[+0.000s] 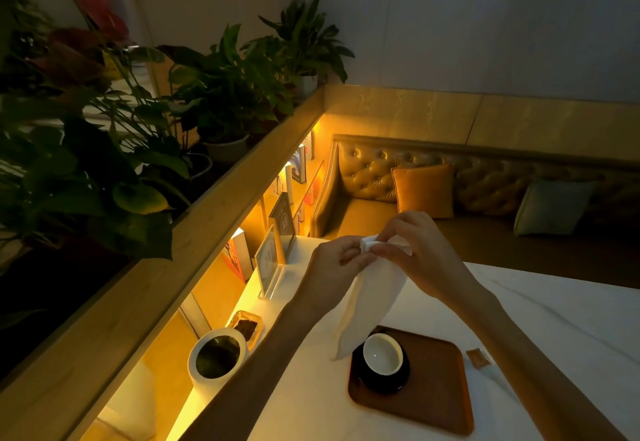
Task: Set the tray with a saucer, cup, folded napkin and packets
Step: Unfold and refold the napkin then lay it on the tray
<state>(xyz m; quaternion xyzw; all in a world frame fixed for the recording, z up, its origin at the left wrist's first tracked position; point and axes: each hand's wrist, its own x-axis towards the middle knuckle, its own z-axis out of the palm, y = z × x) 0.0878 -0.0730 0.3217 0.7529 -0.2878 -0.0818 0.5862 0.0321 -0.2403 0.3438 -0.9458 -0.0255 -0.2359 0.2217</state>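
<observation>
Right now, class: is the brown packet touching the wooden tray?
Apart. The head view shows a strip of white table between the brown packet and the wooden tray.

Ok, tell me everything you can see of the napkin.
The napkin is white, thin and soft, paper by its look. The left hand and the right hand pinch its bunched top, holding it up above the table. The rest hangs down as a long, partly folded strip. Its lower end falls beside the cup at the far left corner of the tray; whether it touches anything there cannot be told.
</observation>
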